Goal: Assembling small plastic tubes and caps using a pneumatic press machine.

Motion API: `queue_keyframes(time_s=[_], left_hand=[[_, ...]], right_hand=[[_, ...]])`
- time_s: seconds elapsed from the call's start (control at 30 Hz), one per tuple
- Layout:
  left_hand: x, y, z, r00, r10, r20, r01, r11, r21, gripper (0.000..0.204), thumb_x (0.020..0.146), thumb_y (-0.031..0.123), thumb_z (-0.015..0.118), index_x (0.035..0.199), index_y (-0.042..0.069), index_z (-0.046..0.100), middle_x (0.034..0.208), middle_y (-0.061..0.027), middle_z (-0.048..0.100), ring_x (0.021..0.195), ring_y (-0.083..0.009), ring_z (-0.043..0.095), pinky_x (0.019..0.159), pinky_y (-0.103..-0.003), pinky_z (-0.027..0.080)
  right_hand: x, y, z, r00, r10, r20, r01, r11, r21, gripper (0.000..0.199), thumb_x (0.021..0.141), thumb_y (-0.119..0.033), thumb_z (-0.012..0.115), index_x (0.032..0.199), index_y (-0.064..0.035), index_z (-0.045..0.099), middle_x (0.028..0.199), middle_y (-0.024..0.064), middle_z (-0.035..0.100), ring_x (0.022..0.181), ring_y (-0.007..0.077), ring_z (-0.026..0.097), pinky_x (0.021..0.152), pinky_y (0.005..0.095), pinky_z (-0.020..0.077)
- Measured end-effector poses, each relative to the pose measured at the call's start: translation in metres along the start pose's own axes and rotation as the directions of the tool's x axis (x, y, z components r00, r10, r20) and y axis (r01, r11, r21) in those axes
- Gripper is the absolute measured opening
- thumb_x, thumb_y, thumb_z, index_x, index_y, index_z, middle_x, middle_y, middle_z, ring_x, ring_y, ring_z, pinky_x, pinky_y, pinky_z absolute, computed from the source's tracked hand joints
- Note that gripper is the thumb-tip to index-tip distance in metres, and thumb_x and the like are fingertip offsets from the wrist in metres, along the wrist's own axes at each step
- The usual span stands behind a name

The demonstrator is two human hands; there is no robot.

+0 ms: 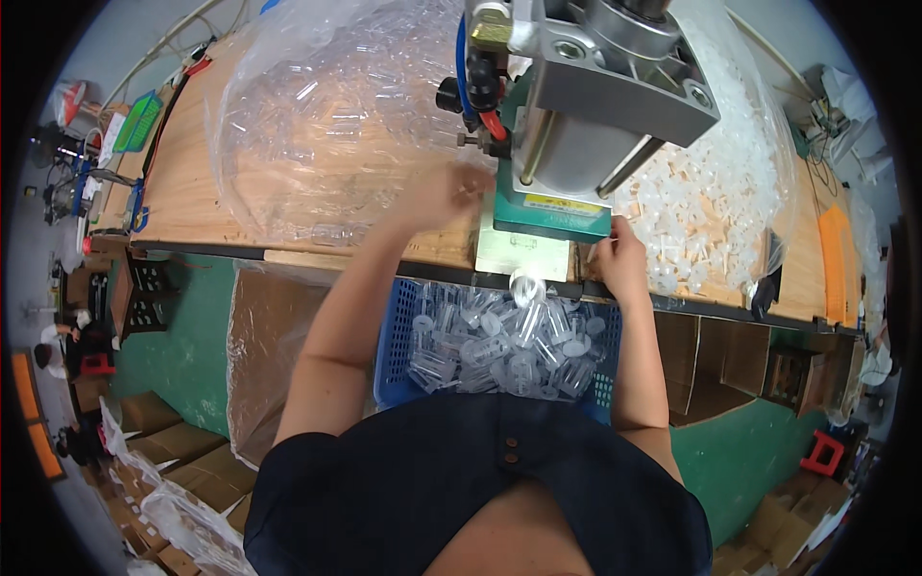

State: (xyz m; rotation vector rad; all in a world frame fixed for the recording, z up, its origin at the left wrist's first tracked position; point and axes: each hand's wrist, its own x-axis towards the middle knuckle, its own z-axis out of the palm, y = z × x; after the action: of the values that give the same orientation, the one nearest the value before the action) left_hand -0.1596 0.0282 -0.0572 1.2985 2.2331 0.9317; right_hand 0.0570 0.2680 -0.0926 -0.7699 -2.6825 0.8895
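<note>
My left hand (449,197) is smeared by motion at the left side of a bench press (576,134) with a grey metal cylinder and a green head. What it holds, if anything, is not clear. My right hand (622,255) is at the right side of the green head, fingers curled in and their tips partly hidden; I cannot make out what is in them. Under the head lies a pale metal base plate (519,257). Just off its front edge is a blurred clear plastic tube (527,287), above a blue basket (392,360) filled with similar clear tubes (519,346).
Left of the press, a clear plastic bag of tubes (327,106) spreads over the wooden bench (182,192). Small white and clear parts (701,211) are heaped at right. An opened cardboard box (274,346) stands below the bench, and a red stool (822,452) is at far right.
</note>
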Motion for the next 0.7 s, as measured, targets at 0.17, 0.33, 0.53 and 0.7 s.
queue_keyframes(time_s=[0.17,0.33,0.53,0.7], left_hand=[[0.034,-0.059,-0.014,0.932,0.353,-0.078,-0.199,0.682,0.704,0.038,0.074,0.018,0.067,0.111,0.019,0.065,0.100,-0.0050,0.061,0.096,-0.0256,0.059,0.082,-0.039,0.047],[0.014,-0.034,-0.013,0.973,0.220,-0.073,-0.135,0.793,0.594,0.035,0.071,0.020,0.068,0.105,0.016,0.063,0.106,-0.0050,0.060,0.099,-0.0229,0.056,0.084,-0.036,0.046],[-0.035,-0.018,0.012,0.895,0.364,-0.257,-0.160,0.801,0.577,0.036,0.068,0.019,0.070,0.101,0.009,0.064,0.097,-0.0077,0.060,0.094,-0.0285,0.056,0.082,-0.040,0.046],[-0.062,0.043,0.059,0.885,0.230,-0.406,-0.172,0.970,0.174,0.043,0.064,0.021,0.074,0.105,0.008,0.065,0.095,-0.0082,0.061,0.094,-0.0304,0.055,0.083,-0.040,0.044]], right_hand=[[-0.005,-0.030,-0.012,0.993,0.095,0.074,-0.116,0.593,0.797,0.008,0.097,-0.013,0.049,0.094,-0.0055,0.051,0.084,0.0011,0.058,0.070,0.0087,0.059,0.064,0.0236,0.0523],[-0.022,-0.036,-0.016,0.973,-0.004,0.229,-0.218,0.298,0.929,0.029,0.095,-0.013,0.056,0.121,-0.0004,0.051,0.107,0.0089,0.063,0.094,0.0188,0.065,0.081,0.0296,0.0549],[-0.033,-0.051,0.007,0.964,-0.018,0.266,-0.252,0.265,0.931,0.032,0.092,-0.001,0.055,0.123,0.0018,0.051,0.109,0.0089,0.064,0.098,0.0188,0.065,0.086,0.0266,0.0521],[-0.048,-0.095,0.019,0.971,-0.237,-0.021,0.148,0.532,0.834,0.035,0.082,-0.003,0.069,0.115,-0.0008,0.058,0.094,0.0056,0.061,0.087,0.0150,0.059,0.077,0.0264,0.0489]])
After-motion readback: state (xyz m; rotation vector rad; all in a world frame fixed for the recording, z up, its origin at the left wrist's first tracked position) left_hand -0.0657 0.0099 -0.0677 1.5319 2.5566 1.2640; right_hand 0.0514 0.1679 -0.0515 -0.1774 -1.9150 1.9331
